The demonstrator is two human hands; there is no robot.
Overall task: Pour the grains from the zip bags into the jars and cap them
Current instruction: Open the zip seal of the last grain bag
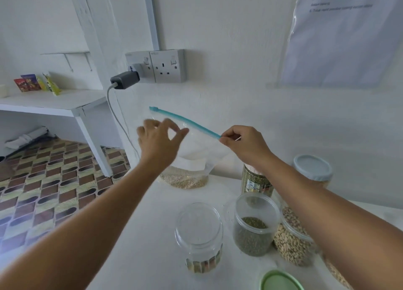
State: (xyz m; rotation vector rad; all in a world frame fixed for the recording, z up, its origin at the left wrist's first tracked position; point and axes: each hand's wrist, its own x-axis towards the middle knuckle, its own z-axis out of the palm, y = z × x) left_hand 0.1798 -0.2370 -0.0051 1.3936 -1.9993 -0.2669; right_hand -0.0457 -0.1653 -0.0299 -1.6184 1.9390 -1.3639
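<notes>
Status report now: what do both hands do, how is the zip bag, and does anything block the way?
Right hand pinches zip bag at teal zipper end. Left hand loose at bag, gripping nothing clearly. Empty jar uncapped, nothing blocking it.

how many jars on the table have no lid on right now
2: the near-empty clear jar at the front and the green-bean jar just right of it. Containers further right sit partly behind the right arm, so their tops can't be judged.

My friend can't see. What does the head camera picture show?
Two hands hold up a zip bag of pale grains: the right hand pinches its teal zip strip, the left hand reaches for it. Jars of grains stand on the white table below.
</notes>
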